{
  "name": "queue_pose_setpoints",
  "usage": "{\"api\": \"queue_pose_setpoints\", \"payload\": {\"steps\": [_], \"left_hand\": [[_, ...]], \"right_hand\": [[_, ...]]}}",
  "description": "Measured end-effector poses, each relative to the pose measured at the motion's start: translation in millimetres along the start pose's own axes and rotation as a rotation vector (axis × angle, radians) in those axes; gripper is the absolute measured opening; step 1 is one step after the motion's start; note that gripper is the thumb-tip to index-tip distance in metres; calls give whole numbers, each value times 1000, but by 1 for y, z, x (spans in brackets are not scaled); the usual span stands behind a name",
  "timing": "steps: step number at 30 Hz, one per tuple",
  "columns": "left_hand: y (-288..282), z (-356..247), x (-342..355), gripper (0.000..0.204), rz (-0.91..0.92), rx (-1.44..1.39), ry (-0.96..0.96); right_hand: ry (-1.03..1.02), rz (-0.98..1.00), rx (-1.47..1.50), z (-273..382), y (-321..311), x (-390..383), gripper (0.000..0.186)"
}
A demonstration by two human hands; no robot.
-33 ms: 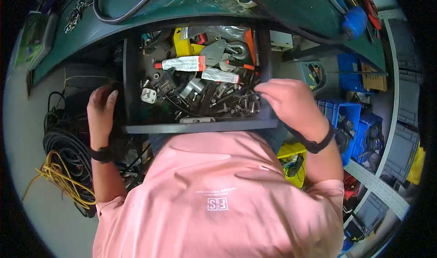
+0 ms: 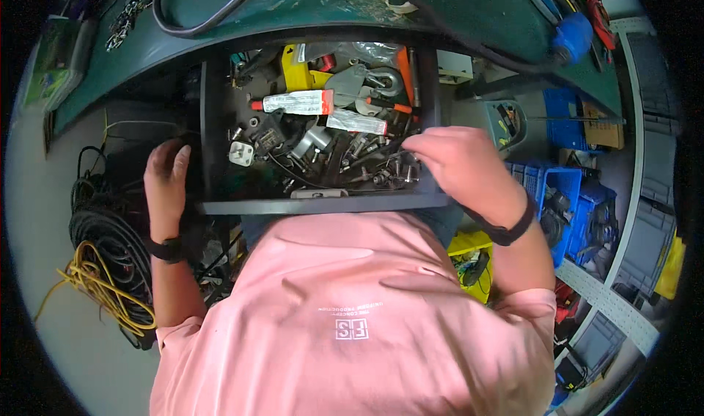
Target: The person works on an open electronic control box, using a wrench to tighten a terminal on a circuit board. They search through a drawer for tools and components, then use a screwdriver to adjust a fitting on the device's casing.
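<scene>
An open drawer (image 2: 323, 206) full of loose hardware sits before me under the bench. Over its right edge my right hand (image 2: 469, 168) has thumb and fingers pinched together; what they hold is too small to make out. Close to those fingertips lie bolts and metal fittings (image 2: 381, 175). Beside the drawer's left wall hangs my left hand (image 2: 167, 180), thumb apart from the fingers, with nothing in it. Inside the drawer are a white tube with a red cap (image 2: 297, 103), a metal hook (image 2: 384, 82), a white plug (image 2: 240, 153) and an orange-and-black-handled tool (image 2: 389, 106).
The green bench top (image 2: 308, 5) spans the far side, with a thick grey cable (image 2: 192, 32) on it. Coiled black cable (image 2: 110, 247) and a yellow rope (image 2: 99, 287) lie on the floor at left. Blue crates (image 2: 561, 188) and a yellow bin (image 2: 473, 247) stand at right.
My right hand has shifted slightly left over the drawer, its fingers still pinched. My left hand has barely moved. The drawer's contents look the same.
</scene>
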State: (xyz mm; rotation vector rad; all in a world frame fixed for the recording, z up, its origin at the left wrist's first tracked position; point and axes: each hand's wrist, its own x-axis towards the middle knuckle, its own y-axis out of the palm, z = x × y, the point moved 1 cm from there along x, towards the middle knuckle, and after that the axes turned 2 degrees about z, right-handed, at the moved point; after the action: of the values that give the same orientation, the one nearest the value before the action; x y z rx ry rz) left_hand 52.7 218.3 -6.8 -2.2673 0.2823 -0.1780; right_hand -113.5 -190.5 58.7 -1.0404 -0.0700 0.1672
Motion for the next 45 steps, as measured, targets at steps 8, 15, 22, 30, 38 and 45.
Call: {"api": "queue_pose_setpoints", "payload": {"steps": [8,15,22,30,38,45], "left_hand": [[27,2,-22,51,-73,-225,-266],[36,4,-26,47,-111,-372,-285],[35,0,-29,38,-169,-365,-248],[38,5,-27,36,-143,-366,-256],[38,4,-29,36,-158,-347,-246],[37,-2,-30,36,-163,-364,-256]], "right_hand": [[-187,253,-127,28,41,49,9],[-162,44,-169,23,51,66,13],[-57,-39,-166,12,40,68,14],[-207,175,103,45,73,66,13],[-96,130,-186,48,59,69,13],[-88,32,-160,35,38,68,12]]}}
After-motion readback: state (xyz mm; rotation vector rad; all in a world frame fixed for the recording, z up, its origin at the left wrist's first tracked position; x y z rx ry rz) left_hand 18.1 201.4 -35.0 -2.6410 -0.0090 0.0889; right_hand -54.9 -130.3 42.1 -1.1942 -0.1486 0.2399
